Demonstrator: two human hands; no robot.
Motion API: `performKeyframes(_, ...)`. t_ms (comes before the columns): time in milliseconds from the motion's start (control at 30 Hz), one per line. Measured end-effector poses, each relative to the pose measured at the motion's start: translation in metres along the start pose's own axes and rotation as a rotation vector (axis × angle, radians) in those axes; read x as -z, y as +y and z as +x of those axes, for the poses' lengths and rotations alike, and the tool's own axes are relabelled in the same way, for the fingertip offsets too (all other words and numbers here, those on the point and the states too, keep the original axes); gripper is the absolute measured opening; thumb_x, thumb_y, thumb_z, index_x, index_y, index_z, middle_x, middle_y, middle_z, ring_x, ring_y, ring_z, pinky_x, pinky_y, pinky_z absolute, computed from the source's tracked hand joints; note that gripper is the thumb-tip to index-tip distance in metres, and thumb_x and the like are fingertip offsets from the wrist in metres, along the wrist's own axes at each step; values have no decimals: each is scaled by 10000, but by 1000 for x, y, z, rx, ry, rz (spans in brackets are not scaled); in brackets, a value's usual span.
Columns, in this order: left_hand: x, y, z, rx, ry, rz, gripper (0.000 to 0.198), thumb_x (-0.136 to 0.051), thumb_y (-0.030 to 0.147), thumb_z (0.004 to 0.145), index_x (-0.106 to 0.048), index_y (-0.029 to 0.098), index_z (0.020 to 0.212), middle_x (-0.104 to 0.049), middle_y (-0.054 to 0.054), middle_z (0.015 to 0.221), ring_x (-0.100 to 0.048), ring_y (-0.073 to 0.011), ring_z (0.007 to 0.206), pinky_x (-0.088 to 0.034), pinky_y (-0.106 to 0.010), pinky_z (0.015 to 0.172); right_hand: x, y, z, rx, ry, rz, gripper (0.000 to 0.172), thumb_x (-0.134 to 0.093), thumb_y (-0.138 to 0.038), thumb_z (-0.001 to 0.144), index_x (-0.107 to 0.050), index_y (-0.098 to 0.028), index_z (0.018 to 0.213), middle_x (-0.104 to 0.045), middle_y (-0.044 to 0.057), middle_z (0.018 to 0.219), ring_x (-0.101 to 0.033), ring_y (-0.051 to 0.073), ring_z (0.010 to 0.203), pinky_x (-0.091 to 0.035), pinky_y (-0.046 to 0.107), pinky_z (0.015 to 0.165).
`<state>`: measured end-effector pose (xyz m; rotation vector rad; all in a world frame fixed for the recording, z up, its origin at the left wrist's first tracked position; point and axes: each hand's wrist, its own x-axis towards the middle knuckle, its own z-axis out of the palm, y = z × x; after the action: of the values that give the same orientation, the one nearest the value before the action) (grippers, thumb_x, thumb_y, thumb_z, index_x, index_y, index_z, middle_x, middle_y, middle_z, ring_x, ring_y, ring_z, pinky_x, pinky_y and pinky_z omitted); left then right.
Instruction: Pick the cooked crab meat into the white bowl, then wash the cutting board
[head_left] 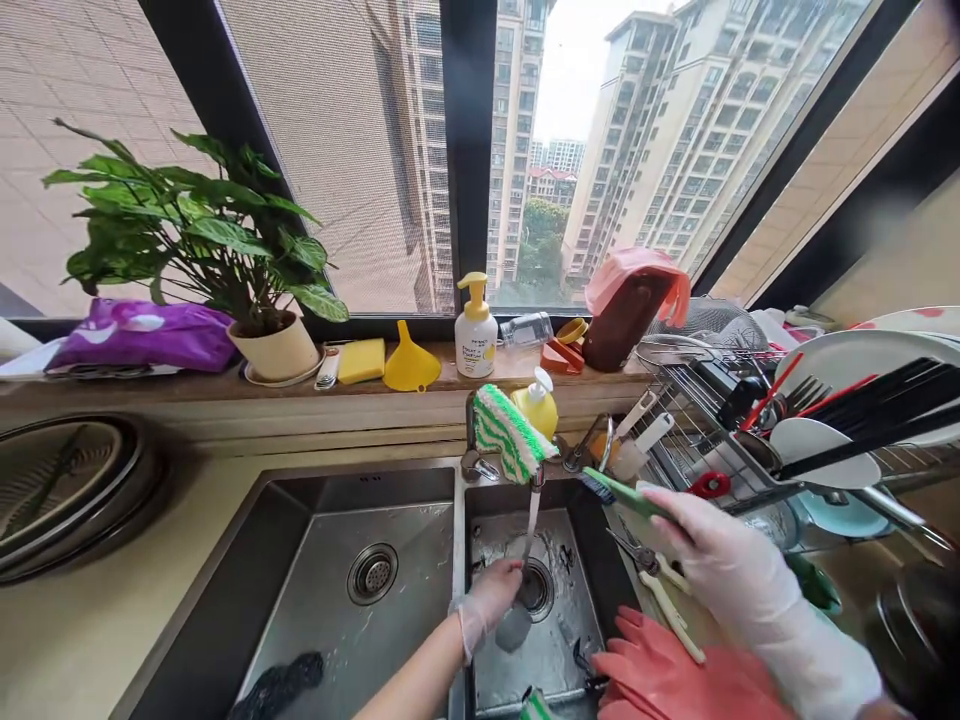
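Wet brushed-steel sink (315, 600) lower centre, thin translucent plastic gloves on left hand (491, 590) and right hand (712, 545), matt pink rubber gloves (667, 680) lower right, wire-metal rack (697, 430).

Counts: 2 sink basins (330, 520), 2 pump bottles (475, 335), 1 potted plant (274, 345), 1 yellow funnel (410, 368), 1 yellow sponge (361, 360), maybe 2 white plates (847, 355); rack too cluttered to be sure.

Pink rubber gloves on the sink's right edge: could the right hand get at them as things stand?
Probably not freely: the right hand hovers just above the pink rubber gloves with nothing between, but it already grips a green brush.
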<state>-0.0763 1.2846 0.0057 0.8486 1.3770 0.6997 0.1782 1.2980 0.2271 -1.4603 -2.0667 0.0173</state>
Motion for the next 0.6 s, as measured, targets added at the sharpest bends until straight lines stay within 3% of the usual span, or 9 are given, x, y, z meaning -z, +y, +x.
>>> performKeyframes(100, -2, -30, -9, 61, -59, 84, 204, -677, 387, 630, -687, 226, 754, -590, -18, 613, -570, -241, 702, -436, -378, 761, 25, -4, 69, 40, 138, 12, 293, -537, -371, 869, -687, -292, 1108, -733, 64, 1064, -705, 255, 924, -566, 424, 880)
performKeyframes(167, -2, -44, -7, 68, -97, 151, 301, -647, 449, 659, -701, 219, 845, -595, -24, 656, -550, -222, 679, -427, -362, 722, 23, -8, 116, 5, 202, 77, 300, -535, -346, 881, -672, -273, 1137, -713, 76, 1119, -671, 259, 1018, -507, 446, 972)
performKeyframes(267, 0, -56, 2, 41, -119, 197, 438, -586, 539, 697, -699, 205, 957, -619, -48, 738, -554, -221, 697, -421, -361, 712, -9, -12, 182, -25, 137, 181, 263, -543, -243, 862, -689, -191, 1074, -702, 98, 1124, -631, 235, 1057, -453, 419, 1000)
performKeyframes(333, 3, -61, 9, 2, -125, 197, 474, -559, 565, 707, -697, 200, 974, -650, -71, 805, -579, -239, 761, -426, -369, 750, -40, -13, 215, -28, 87, 205, 241, -534, -203, 853, -689, -151, 1029, -709, 97, 1068, -641, 197, 973, -485, 371, 922)
performKeyframes(467, 10, -65, 13, -35, -116, 245, 454, -535, 549, 710, -710, 215, 964, -697, -97, 961, -613, -285, 911, -430, -390, 842, -91, -16, 243, -78, -88, 46, 208, -550, -203, 854, -665, -159, 1021, -713, 60, 1012, -643, 156, 860, -493, 281, 789)
performKeyframes(600, 10, -48, 18, 8, -115, 234, 401, -564, 510, 698, -712, 217, 928, -704, -101, 943, -622, -311, 957, -433, -410, 872, -105, -31, 253, -20, -204, -342, 191, -583, -237, 850, -669, -136, 988, -710, 134, 1004, -659, 233, 898, -471, 312, 754)
